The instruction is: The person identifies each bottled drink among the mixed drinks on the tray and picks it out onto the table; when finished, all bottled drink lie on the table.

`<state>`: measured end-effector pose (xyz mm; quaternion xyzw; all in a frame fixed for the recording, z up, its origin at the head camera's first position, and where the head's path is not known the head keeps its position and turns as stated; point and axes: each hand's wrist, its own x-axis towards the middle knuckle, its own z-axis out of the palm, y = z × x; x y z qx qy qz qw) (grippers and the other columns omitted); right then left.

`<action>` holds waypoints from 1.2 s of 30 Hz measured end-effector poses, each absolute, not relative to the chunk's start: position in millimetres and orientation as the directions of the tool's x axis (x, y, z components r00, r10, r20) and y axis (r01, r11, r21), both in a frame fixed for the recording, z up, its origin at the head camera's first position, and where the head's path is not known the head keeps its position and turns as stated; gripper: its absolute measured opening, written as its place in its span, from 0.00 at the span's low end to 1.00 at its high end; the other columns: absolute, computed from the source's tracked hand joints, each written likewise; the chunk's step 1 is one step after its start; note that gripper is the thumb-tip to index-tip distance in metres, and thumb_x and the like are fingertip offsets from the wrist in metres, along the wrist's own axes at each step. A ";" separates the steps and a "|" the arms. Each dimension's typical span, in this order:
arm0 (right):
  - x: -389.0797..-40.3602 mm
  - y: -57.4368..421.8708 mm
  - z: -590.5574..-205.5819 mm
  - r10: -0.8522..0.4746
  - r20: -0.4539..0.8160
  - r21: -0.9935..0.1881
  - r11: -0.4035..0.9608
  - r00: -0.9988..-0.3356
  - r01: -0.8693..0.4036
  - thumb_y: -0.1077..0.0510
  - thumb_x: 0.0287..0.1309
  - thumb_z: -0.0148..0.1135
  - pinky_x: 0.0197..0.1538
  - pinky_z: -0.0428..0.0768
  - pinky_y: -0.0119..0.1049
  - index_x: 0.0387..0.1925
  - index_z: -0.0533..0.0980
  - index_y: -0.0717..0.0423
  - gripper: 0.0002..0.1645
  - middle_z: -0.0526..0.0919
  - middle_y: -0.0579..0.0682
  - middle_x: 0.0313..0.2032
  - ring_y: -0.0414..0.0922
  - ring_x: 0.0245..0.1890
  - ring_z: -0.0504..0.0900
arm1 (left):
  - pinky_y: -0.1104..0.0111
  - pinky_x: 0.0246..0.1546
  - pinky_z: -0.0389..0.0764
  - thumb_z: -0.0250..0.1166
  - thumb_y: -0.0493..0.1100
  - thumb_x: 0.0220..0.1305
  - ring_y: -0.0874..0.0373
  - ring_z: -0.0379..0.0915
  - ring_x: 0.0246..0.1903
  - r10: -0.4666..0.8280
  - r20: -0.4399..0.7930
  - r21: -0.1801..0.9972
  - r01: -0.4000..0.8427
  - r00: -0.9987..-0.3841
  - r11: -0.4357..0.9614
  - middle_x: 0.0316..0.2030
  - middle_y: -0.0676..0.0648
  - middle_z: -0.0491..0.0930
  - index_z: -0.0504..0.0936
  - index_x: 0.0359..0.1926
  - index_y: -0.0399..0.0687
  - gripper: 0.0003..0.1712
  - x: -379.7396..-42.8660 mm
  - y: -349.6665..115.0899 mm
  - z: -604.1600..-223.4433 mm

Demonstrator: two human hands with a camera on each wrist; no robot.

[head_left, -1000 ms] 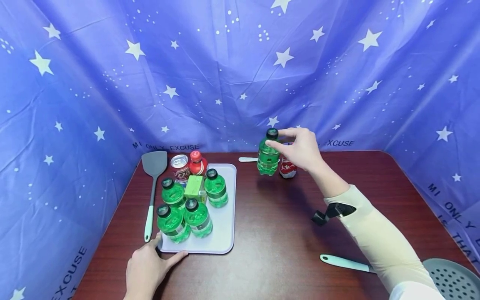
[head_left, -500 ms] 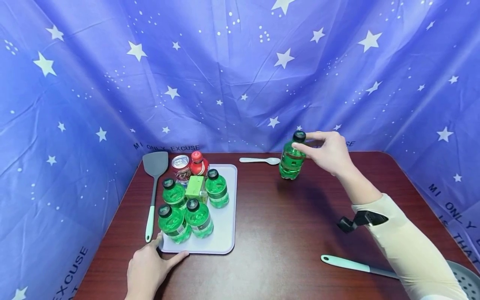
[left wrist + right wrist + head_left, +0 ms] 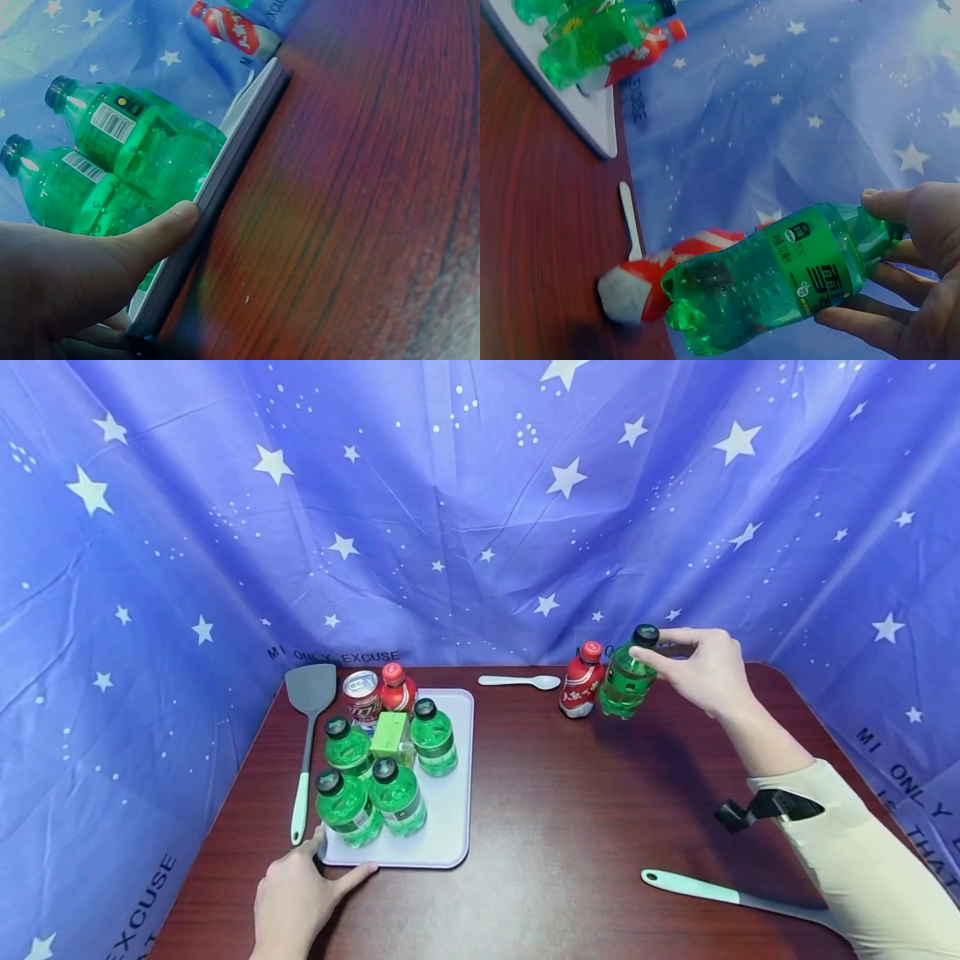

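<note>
Starry curtain (image 3: 450, 485): brightly, evenly lit in the head view, its prints crisp.
Wood-grain tabletop (image 3: 525, 902): pale glare near the front middle; soft-edged shadow beneath the right forearm (image 3: 776, 745).
Left hand (image 3: 75, 277): dark in the dimmer left wrist view, under faint coloured haze.
Held green soda bottle (image 3: 742, 281): label legible, highlights glinting, right wrist view slightly soft.
</note>
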<state>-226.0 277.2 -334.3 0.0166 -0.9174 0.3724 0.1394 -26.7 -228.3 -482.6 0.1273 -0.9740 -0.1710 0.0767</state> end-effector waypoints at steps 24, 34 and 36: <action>-254.5 317.0 -367.0 0.200 0.223 -0.688 0.726 -0.954 -0.009 0.32 0.59 0.75 0.27 0.74 0.24 0.60 0.86 0.59 0.40 0.93 0.50 0.27 0.23 0.15 0.81 | 0.39 0.31 0.82 0.83 0.76 0.36 0.27 0.85 0.34 -0.270 0.143 0.353 -0.206 -0.952 0.913 0.32 0.26 0.86 0.85 0.59 0.30 0.62 -26.0 -228.0 -484.3; -264.5 321.7 -383.5 0.229 0.203 -0.702 0.712 -0.952 0.022 0.32 0.61 0.74 0.19 0.74 0.30 0.60 0.85 0.58 0.40 0.88 0.35 0.20 0.23 0.14 0.79 | 0.39 0.31 0.82 0.83 0.76 0.36 0.27 0.85 0.34 -0.269 0.147 0.348 -0.205 -0.952 0.915 0.32 0.26 0.86 0.85 0.59 0.30 0.62 -25.6 -228.6 -485.1; -265.2 322.1 -386.4 0.228 0.199 -0.695 0.718 -0.953 0.027 0.31 0.61 0.73 0.19 0.75 0.31 0.60 0.85 0.58 0.40 0.91 0.41 0.22 0.23 0.14 0.79 | 0.39 0.31 0.82 0.83 0.76 0.36 0.27 0.85 0.34 -0.270 0.148 0.348 -0.205 -0.952 0.915 0.33 0.26 0.86 0.85 0.59 0.30 0.62 -25.5 -228.9 -485.7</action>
